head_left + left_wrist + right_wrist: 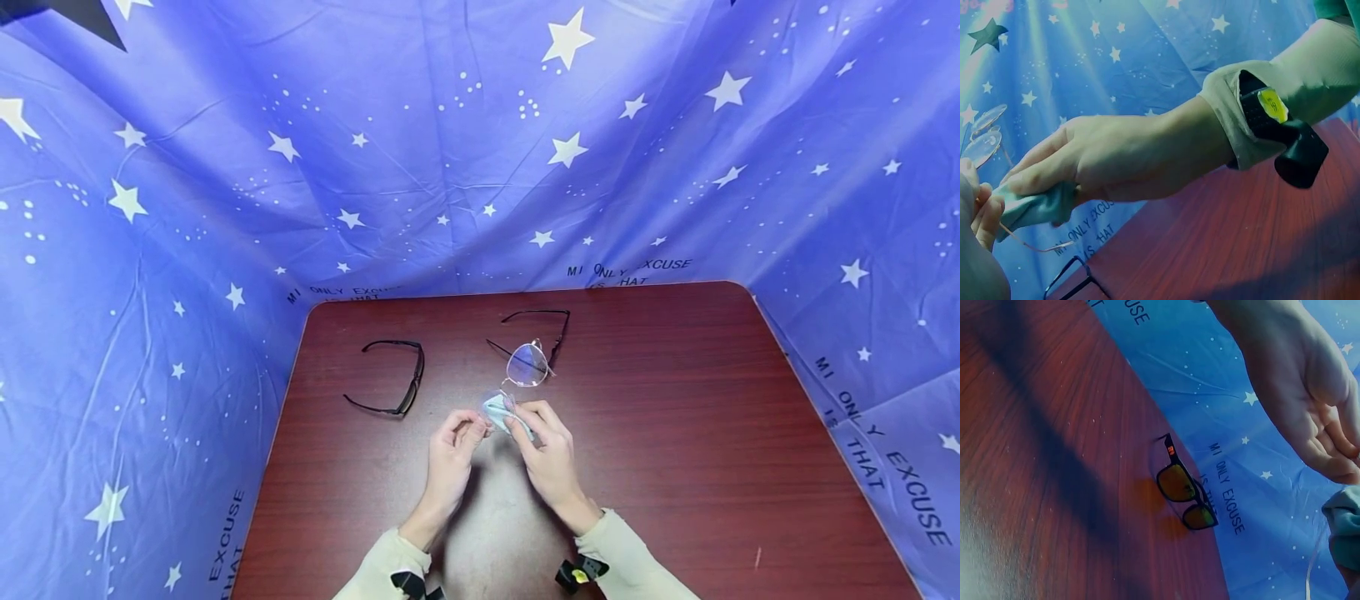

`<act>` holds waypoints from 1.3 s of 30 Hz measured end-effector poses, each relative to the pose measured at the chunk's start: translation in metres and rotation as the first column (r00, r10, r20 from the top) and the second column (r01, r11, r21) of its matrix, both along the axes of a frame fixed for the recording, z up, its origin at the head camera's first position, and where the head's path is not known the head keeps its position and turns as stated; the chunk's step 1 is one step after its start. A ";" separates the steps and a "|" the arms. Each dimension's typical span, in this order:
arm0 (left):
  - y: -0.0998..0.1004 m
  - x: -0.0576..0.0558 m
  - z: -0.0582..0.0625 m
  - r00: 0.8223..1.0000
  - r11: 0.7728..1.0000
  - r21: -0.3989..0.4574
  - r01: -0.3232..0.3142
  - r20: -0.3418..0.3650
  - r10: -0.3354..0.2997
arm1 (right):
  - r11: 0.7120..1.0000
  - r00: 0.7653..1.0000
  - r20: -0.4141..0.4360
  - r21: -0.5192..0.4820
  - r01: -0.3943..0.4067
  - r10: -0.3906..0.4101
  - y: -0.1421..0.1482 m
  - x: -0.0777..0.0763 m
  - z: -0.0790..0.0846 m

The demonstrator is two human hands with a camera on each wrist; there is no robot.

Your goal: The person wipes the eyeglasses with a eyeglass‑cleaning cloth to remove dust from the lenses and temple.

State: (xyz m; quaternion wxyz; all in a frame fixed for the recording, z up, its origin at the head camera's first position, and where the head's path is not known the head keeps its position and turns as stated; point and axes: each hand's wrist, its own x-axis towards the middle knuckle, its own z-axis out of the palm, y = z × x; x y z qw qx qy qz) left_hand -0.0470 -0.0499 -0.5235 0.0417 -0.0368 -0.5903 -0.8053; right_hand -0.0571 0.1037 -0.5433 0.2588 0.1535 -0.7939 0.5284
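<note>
A pair of thin metal-framed glasses (527,365) is held up between both hands, over the table. My left hand (452,446) pinches the glasses near one side with thumb and fingers; a thin gold temple (1030,247) sticks out past those fingers in the left wrist view. With my right hand (547,442) I grip a pale blue-green cloth (497,408), folded about the nearer lens, which it mostly hides. The other lens is uncovered. In the right wrist view the left hand (1310,394) appears at upper right, above the cloth (1342,515).
Black sunglasses (414,385) with orange-tinted lenses lie on the dark red table (675,433), left of the hands. Another black-framed pair (559,335) lies behind the held glasses, partly overlapped by them. A blue star-print curtain (450,167) surrounds the table's back and sides.
</note>
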 end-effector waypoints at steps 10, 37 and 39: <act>-0.003 0.002 -0.003 0.999 0.999 0.041 0.029 -0.023 -0.028 | 0.993 1.000 0.016 0.121 -0.001 -0.001 0.010 -0.008 -0.013; -0.003 0.004 -0.003 0.998 0.998 0.025 0.065 -0.027 -0.064 | 0.940 0.991 0.094 0.336 0.060 -0.097 0.023 -0.012 -0.008; -0.003 0.005 -0.003 0.998 0.998 0.018 0.061 -0.027 -0.061 | 0.936 0.988 0.104 0.344 0.068 -0.110 0.024 -0.013 -0.009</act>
